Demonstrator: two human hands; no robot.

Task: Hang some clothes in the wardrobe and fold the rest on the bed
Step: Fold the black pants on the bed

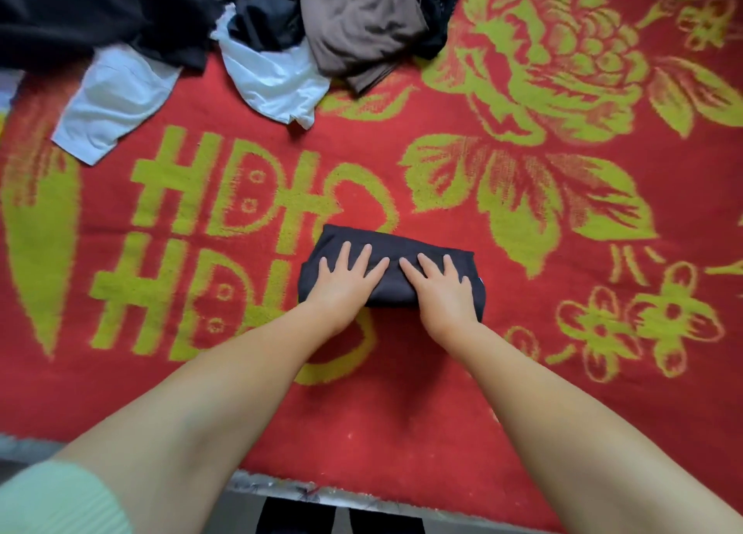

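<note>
A small black garment (396,246), folded into a compact rectangle, lies in the middle of the bed on the red and green blanket (563,332). My left hand (347,276) presses flat on its left half, fingers straight and spread. On its right half my right hand (440,282) presses the same way. Both palms are down and nothing is gripped. At the far edge lies a loose pile of clothes: a black garment (80,14), a white one (277,79) and a brown-grey one (362,30).
A white sleeve or second white piece (112,103) spreads out at the far left. The bed's near edge (281,485) runs along the bottom, with dark trouser legs below it. Bare blanket lies to the left and right of the folded garment.
</note>
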